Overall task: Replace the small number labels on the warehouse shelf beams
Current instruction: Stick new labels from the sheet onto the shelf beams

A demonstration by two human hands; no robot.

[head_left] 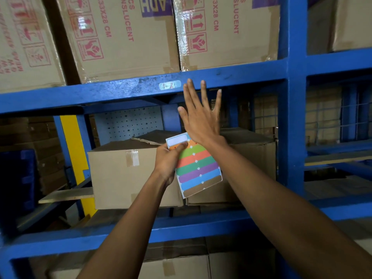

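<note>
A small pale blue label [170, 85] with red marks is stuck on the front of the upper blue shelf beam [100, 91]. My right hand [200, 115] is raised flat with fingers spread, its fingertips touching the beam just right of the label. It holds nothing. Lower down, my left hand [168, 160] grips a sheet of coloured blank labels [198, 168] by its upper left corner. The sheet has stripes in orange, green, purple, blue and brown, plus a white-centred label at the top. My right wrist covers the sheet's upper right part.
Large cardboard boxes [124, 37] with red print stand on the upper beam. A taped box [124, 174] sits on the shelf behind my hands. A blue upright post [291, 117] rises at the right, a yellow post [74, 150] at the left, and a lower beam [181, 226] crosses below.
</note>
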